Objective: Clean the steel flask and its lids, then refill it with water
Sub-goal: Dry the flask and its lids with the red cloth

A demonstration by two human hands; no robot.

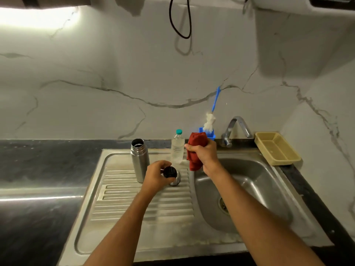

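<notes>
Beige plastic tray sits on table right of the tap. Blue-handled bottle brush stands upright in blue holder by the marble wall. Black cable loops down the wall. Dark table left of the drainboard.

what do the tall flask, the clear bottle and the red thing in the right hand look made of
Tall silver flask: brushed steel by its dull metallic sheen. Clear bottle with green cap: likely thin plastic, being see-through. Red bunched cloth: soft fabric, folding and hanging limp from the right hand.
</notes>
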